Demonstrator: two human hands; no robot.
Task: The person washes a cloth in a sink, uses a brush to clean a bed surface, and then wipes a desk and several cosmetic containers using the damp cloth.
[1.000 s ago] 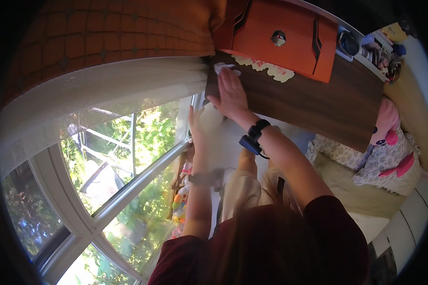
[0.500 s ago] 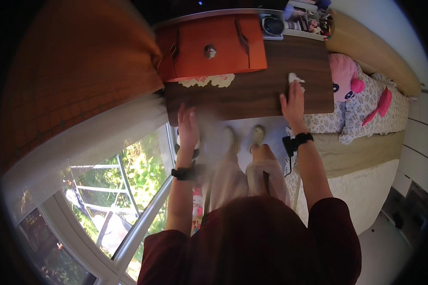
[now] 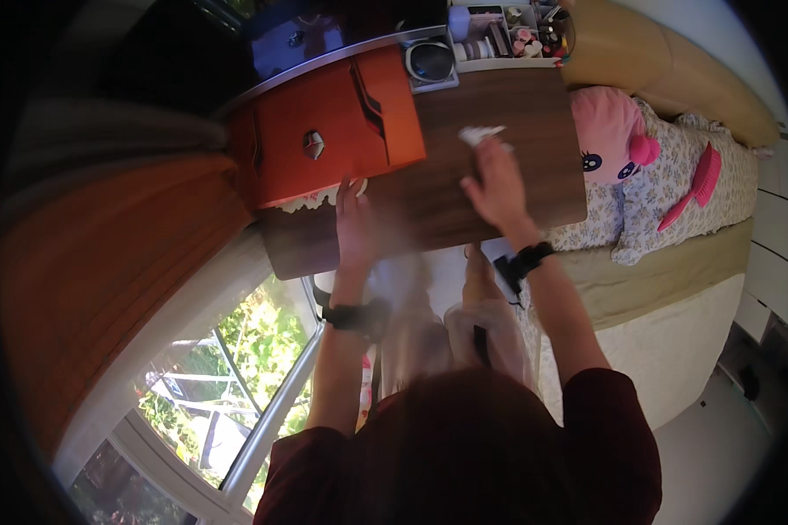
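My right hand (image 3: 501,191) is over the brown wooden table (image 3: 446,197), its fingers on a crumpled white tissue (image 3: 482,134) against the top. The thumb sticks out to the left, and motion smears the fingers a little. My left hand (image 3: 354,232) holds nothing. Its fingers stretch forward to the front edge of an orange box (image 3: 282,144) with dark trim and a silvery emblem. A white mat (image 3: 311,200) with a wavy edge and red marks peeks out from under the box, beside those fingertips. Whether they touch it, I cannot tell.
Behind the box stands a dark screen (image 3: 298,39). A dark oval device (image 3: 430,62) and a white organizer (image 3: 505,63) of small items line the back. To the right is a bed with a pink plush pillow (image 3: 613,131) and pink brush (image 3: 693,192); an orange curtain (image 3: 114,254) and window are left.
My right hand and the tissue have moved left across the table. My left hand has come forward to the box's front edge. The whole view has shifted and tilted.
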